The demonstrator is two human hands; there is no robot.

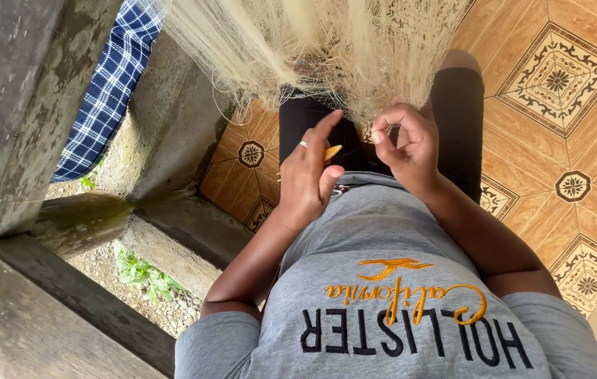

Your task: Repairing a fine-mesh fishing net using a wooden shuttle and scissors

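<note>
While the left hand (309,175) grips a yellow needle (332,151), the right hand (407,144) pinches net (312,42) mesh; mending knot likely underway, needing steady tension.

The person wears a short-sleeved grey cotton T-shirt (389,281) with dark block lettering and orange embroidered script with a small bird shape across the chest. Black trousers (456,119) cover both legs. A thin silver-coloured ring (303,144) sits on one finger of the left hand (309,179); both forearms are bare.
</note>
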